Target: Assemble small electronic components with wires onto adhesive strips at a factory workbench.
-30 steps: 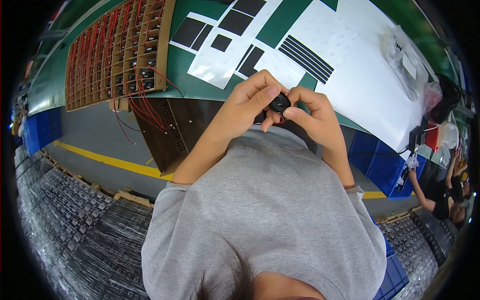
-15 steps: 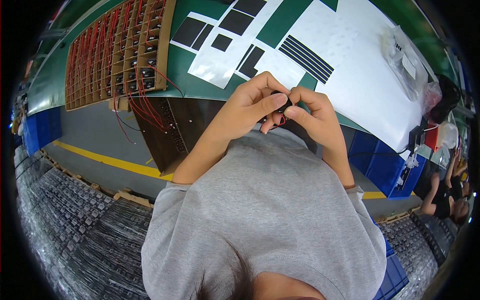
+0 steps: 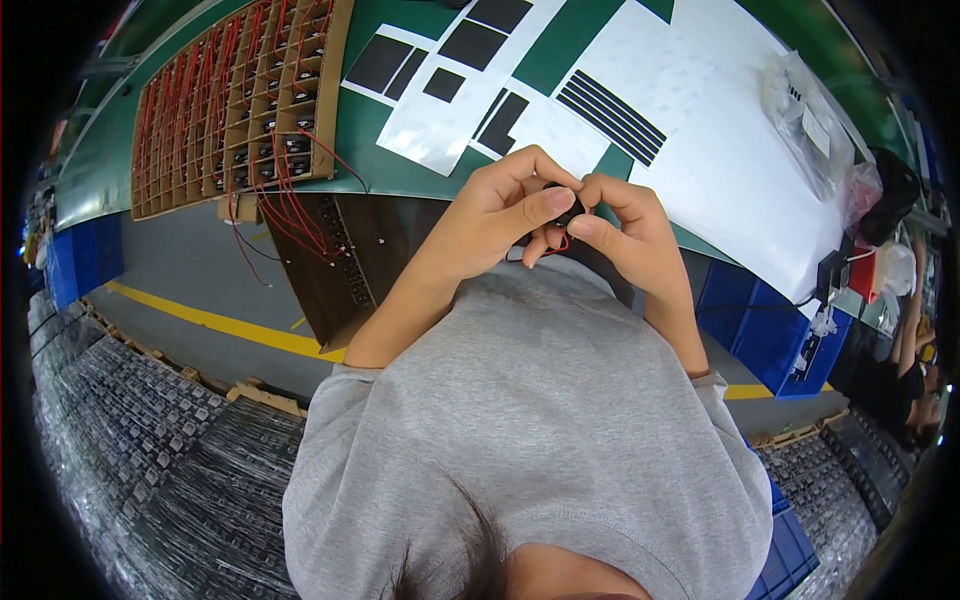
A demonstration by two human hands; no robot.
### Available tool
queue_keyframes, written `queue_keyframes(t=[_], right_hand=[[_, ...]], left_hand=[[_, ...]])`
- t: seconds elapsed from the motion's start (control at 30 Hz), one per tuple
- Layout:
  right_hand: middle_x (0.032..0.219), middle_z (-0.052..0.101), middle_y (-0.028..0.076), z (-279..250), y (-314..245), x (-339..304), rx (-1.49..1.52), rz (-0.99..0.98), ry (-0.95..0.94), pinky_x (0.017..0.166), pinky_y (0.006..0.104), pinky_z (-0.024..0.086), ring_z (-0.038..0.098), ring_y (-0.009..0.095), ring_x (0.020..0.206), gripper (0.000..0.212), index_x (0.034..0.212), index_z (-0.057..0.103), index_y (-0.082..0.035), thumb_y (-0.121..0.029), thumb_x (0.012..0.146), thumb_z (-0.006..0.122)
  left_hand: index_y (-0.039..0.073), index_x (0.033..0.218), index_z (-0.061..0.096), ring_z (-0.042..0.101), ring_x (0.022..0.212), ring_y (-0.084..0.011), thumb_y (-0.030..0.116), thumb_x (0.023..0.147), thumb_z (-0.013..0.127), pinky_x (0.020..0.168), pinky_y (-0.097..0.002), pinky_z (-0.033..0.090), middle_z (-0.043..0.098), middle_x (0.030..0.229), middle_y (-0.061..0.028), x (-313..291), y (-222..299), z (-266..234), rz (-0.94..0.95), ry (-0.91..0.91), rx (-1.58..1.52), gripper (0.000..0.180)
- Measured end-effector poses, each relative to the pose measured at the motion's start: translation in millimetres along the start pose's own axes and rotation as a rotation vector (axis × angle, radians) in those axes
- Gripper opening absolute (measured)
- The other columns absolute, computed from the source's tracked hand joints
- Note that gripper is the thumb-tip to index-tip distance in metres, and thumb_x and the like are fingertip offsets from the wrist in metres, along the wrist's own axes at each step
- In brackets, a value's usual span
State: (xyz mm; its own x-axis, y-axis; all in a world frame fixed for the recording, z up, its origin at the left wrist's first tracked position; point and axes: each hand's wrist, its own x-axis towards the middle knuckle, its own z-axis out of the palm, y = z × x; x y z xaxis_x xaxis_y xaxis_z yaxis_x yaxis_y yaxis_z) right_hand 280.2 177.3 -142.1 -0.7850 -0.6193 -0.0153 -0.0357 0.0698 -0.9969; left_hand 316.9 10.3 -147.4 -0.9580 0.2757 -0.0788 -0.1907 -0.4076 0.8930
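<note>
Between my two hands, in front of the table's near edge, is a small black part (image 3: 566, 208) with red and black wires hanging below it; my fingers hide much of it. My left hand (image 3: 505, 205) pinches it with thumb and bent fingers from the left. From the right, the thumb and forefinger of my right hand (image 3: 625, 222) close on the same part. Just beyond my hands lie white sheets (image 3: 420, 130) bearing black adhesive pieces (image 3: 443, 85), some square and one notched. A group of black strips (image 3: 612, 117) sits on a larger white sheet (image 3: 710, 150).
At the left stands a divided cardboard box (image 3: 325, 110) of black parts with red wires trailing over its edge. A brown tray (image 3: 310, 270) is below it. Plastic bags (image 3: 810, 130) lie at the right; blue bins (image 3: 750, 320) stand below. A co-worker (image 3: 890, 385) is at far right.
My hands stay almost in place on the black part, and its wires have shifted slightly. The co-worker at far right has moved an arm.
</note>
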Motion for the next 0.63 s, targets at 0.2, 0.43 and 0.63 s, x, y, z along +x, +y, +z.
queue_keyframes(t=[0.2,0.43,0.63], right_hand=[[0.057,0.048,0.001,0.1,0.7,-1.0,0.002,0.001,0.002,0.052,0.0201,0.036,0.043,0.006,0.056,0.027,0.066,0.049,-0.002,-0.022,0.076,0.064],[0.058,0.052,0.002,0.0,-1.0,-1.3,0.017,0.034,-0.002,0.053,0.0200,0.038,0.046,0.006,0.057,0.027,0.068,0.051,-0.001,-0.023,0.076,0.063],[0.059,0.053,0.002,0.2,-2.0,-1.9,0.025,0.021,-0.006,0.053,0.0205,0.038,0.047,0.007,0.057,0.026,0.070,0.053,-0.001,-0.024,0.077,0.063]], left_hand=[[0.000,0.091,0.050,0.049,0.046,-0.0062,0.021,0.086,0.051,0.043,-0.0168,0.039,0.054,0.064,-0.0060,-0.5,-2.9,-1.2,-0.011,-0.028,-0.037,0.022],[0.001,0.092,0.044,0.050,0.048,-0.0083,0.022,0.086,0.051,0.043,-0.0180,0.040,0.054,0.064,-0.0088,-0.4,-0.3,-0.9,-0.023,-0.050,-0.067,0.023],[0.003,0.089,0.038,0.051,0.047,-0.0094,0.020,0.085,0.052,0.042,-0.0188,0.040,0.054,0.065,-0.0111,-0.8,-0.8,-1.0,-0.037,-0.046,-0.092,0.022]])
